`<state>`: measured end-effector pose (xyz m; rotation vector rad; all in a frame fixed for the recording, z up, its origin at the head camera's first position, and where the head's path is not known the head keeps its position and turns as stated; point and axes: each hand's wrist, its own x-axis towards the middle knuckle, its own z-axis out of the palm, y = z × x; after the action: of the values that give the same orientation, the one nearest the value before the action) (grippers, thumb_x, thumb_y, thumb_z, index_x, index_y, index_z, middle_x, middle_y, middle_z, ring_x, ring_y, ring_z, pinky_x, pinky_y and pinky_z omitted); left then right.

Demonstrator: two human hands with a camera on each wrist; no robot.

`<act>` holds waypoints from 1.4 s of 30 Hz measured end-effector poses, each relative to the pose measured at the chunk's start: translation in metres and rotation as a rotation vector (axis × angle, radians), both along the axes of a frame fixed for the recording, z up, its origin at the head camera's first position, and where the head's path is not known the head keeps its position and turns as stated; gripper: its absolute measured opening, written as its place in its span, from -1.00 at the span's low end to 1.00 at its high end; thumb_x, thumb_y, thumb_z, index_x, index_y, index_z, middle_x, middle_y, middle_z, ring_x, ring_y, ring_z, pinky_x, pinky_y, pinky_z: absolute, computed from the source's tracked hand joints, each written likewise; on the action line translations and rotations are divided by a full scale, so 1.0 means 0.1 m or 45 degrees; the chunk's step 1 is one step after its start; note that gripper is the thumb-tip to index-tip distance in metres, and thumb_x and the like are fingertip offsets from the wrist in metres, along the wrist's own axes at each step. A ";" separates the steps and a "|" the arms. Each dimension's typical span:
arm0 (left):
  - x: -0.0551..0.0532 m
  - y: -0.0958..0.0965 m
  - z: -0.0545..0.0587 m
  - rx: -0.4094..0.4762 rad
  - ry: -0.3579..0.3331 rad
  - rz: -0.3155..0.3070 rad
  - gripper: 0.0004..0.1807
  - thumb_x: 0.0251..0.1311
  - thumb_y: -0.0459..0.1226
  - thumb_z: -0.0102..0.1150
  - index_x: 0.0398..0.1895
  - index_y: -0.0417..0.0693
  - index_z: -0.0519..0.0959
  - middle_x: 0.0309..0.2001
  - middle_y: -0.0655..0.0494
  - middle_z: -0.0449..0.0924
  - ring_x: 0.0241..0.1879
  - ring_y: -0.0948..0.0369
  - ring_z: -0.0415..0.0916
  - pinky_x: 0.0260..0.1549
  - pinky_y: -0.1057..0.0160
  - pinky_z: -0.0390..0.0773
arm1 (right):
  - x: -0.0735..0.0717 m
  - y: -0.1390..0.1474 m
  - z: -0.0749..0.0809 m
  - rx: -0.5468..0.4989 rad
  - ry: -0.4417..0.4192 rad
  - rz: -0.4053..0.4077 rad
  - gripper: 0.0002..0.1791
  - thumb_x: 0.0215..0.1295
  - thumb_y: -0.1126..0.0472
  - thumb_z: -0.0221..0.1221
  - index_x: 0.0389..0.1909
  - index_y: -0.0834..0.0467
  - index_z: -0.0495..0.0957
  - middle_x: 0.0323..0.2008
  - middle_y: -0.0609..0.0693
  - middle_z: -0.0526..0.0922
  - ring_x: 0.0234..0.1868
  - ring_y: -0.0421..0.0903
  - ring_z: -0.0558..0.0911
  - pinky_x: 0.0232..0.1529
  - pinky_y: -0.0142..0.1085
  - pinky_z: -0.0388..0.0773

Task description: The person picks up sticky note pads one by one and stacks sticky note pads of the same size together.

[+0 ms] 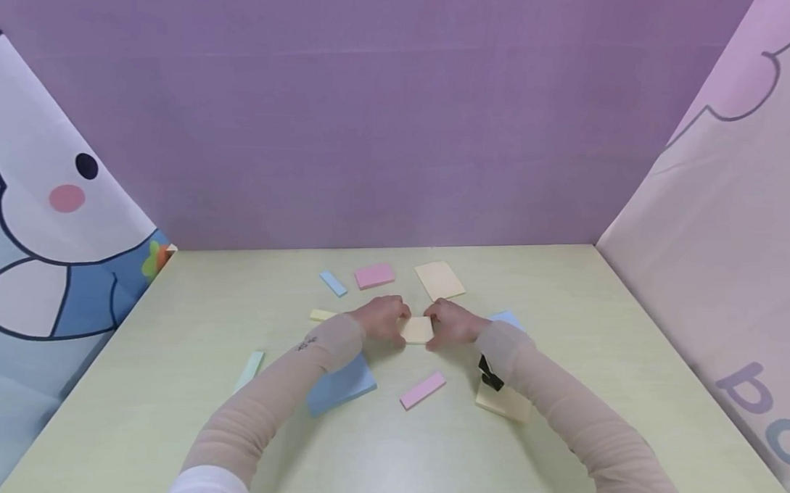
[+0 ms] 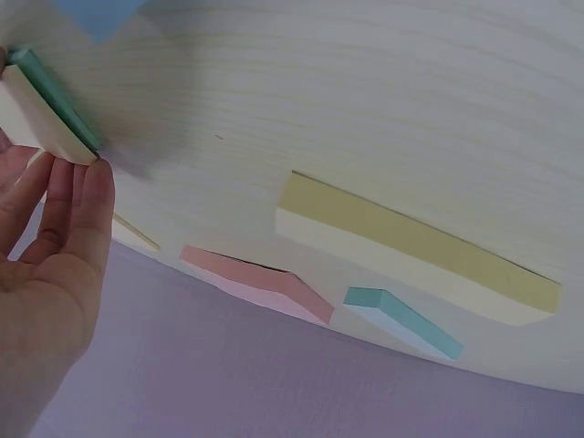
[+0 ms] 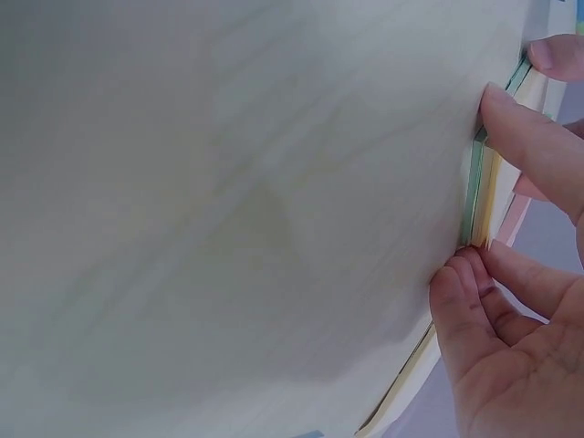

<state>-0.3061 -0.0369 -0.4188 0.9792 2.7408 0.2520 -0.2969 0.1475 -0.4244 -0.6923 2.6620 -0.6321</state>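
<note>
Near the middle of the table, a small cream sticky note pad (image 1: 418, 330) is held between both hands. My left hand (image 1: 384, 320) pinches its left edge, and my right hand (image 1: 455, 324) grips the right edge. A green layer (image 2: 57, 99) lies against the cream one in the left wrist view, where fingertips press along the stack's edge. From the right wrist, green and yellow edges (image 3: 476, 192) show together between the thumb and fingers. Whether the stack touches the tabletop, I cannot tell.
Around the hands lie a blue pad (image 1: 342, 387), a pink strip pad (image 1: 422, 390) and a yellowish pad (image 1: 503, 403) partly under the right forearm. Farther back are a pink pad (image 1: 374, 275), a cream pad (image 1: 440, 280) and a blue strip (image 1: 333, 283). A purple wall (image 1: 386, 130) borders the table.
</note>
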 end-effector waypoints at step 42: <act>0.03 0.00 -0.01 0.011 -0.011 0.017 -0.46 -0.18 -0.16 0.43 -0.05 -0.13 0.57 -0.31 0.11 0.45 -0.36 0.25 0.34 -0.27 0.32 0.41 | 0.03 0.01 0.02 -0.008 -0.005 -0.003 -0.41 -0.13 0.18 0.40 -0.02 0.30 0.49 -0.18 0.05 0.45 -0.18 -0.09 0.40 -0.06 -0.22 0.38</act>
<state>-0.3029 -0.0372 -0.4195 0.9598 2.7421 0.2701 -0.2940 0.1482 -0.4228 -0.6890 2.6585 -0.6426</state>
